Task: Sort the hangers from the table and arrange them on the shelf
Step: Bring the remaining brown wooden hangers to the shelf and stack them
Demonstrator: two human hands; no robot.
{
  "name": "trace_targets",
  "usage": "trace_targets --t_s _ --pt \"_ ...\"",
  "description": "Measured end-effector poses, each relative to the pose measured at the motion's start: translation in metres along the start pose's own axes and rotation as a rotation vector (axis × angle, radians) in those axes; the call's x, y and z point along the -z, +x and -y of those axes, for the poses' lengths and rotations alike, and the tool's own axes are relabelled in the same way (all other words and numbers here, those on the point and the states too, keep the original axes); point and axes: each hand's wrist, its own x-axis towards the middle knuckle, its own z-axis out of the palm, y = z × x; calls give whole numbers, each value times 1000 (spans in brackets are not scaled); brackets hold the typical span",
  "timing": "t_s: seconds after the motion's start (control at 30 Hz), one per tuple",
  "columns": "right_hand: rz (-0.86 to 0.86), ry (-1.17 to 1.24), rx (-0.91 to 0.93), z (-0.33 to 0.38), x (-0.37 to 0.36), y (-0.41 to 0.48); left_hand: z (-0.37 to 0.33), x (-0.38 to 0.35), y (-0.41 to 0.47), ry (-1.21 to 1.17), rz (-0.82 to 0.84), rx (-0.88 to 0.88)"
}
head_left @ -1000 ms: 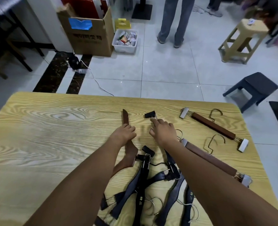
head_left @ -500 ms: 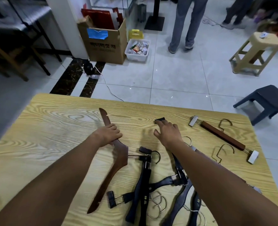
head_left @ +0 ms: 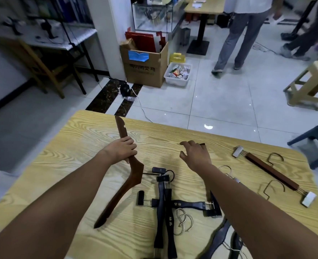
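Observation:
My left hand (head_left: 121,150) grips the upper arm of a brown wooden hanger (head_left: 128,180), lifted off the yellow wood-grain table (head_left: 79,156). My right hand (head_left: 195,154) hovers over the table with fingers loosely spread, its fingertips by a small black clip (head_left: 202,144); it holds nothing. A pile of black clip hangers (head_left: 165,206) lies between my forearms. One brown clip hanger (head_left: 272,172) with a metal hook lies at the right; another sits partly hidden under my right forearm.
Beyond the table are a cardboard box (head_left: 145,66), a white bin (head_left: 178,75), a cable on the tiled floor, a beige stool (head_left: 309,85) and a dark stool (head_left: 315,139). People stand at the back right. A dark shelf rack (head_left: 61,40) stands at the left.
My left hand has lifted the brown hanger up and left, away from the pile. My right hand has risen off the black clip and spread its fingers. My view has tilted upward.

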Motion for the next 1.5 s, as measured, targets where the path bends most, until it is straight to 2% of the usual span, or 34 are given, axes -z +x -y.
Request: trace_targets --t_s 0.53,0.9,1.1,1.27,1.5 --pt "194 36 -13 15 -11 -26 -2 1 -30 -148 -69 277" --pt "271 55 -46 39 -36 -49 -21 3 -40 -197 -61 368" --pt "446 66 -196 51 -46 -58 -24 -2 -43 -204 -51 398" --pt "573 69 -200 60 -61 -63 -25 -4 -43 -211 -49 413" --pt "558 116 -167 60 -75 -68 -27 -4 -43 -213 -50 425"
